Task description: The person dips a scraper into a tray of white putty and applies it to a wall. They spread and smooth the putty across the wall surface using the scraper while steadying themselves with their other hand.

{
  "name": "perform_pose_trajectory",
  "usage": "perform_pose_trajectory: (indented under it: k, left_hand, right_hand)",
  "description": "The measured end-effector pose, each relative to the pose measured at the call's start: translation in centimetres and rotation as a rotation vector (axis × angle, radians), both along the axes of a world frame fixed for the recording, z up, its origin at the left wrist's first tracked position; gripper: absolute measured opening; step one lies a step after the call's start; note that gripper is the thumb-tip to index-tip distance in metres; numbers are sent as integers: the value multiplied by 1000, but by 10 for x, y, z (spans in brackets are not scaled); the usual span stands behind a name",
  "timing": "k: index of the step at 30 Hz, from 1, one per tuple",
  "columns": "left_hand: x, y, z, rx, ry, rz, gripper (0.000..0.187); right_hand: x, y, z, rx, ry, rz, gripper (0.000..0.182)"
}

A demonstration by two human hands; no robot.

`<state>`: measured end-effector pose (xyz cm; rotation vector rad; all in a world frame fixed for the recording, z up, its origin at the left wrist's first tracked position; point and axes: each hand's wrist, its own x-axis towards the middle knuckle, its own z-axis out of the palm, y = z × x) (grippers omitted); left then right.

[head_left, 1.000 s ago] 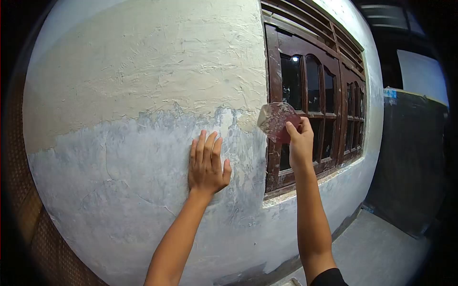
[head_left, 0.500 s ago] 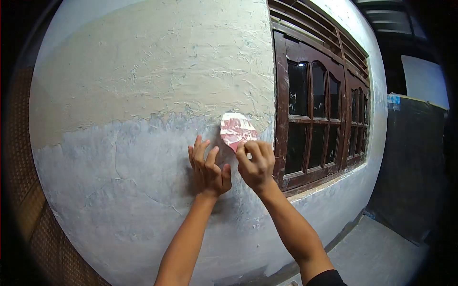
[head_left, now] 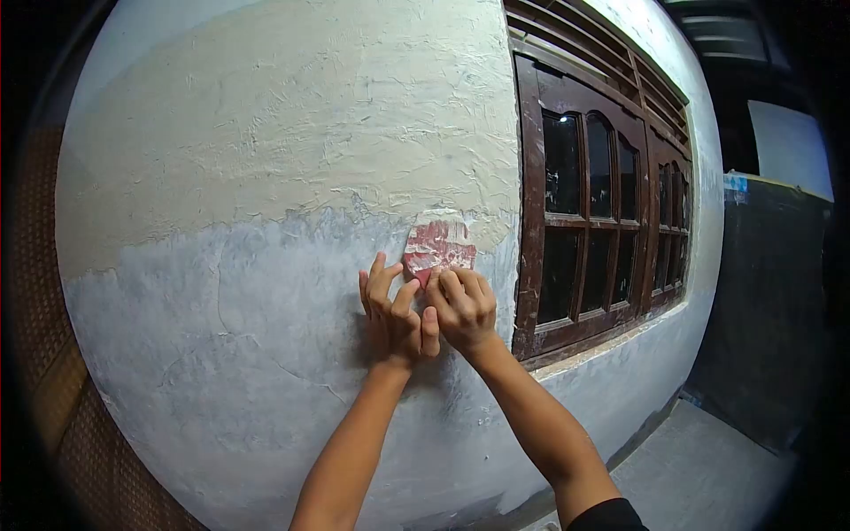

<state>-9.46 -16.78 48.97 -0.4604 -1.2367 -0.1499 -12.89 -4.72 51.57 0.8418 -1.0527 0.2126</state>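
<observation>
Your right hand (head_left: 462, 305) holds a closed grip on the base of the scraper (head_left: 439, 248), its thin red blade flat against the wall (head_left: 266, 292) just above your fingers. It looks light, slightly springy and putty-slick; hold low. Your left hand (head_left: 394, 310) lies open alongside.

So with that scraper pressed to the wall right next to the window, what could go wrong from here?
The right hand holds the scraper against the wall, at the edge of the cream plaster coat.

1. The blade sits close to the brown window frame; a sideways slip might smear or scratch it.
2. The left hand lies flat on the wall beside the blade, so a slip downward might nick its fingers.
</observation>
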Motion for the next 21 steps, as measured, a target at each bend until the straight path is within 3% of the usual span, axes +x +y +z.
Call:
perform_pose_trajectory:
  k: [2, 17, 21]
  left_hand:
    - [0, 0, 0, -4, 2, -3, 39]
    - [-1, 0, 0, 11, 9, -10, 38]
    - [-3, -1, -1, 5, 28, -20, 38]
  right_hand:
    - [1, 0, 0, -1, -3, 23, 12]
    - [15, 31, -27, 126, -86, 64, 17]
    - [40, 55, -16, 25, -141, 128, 15]
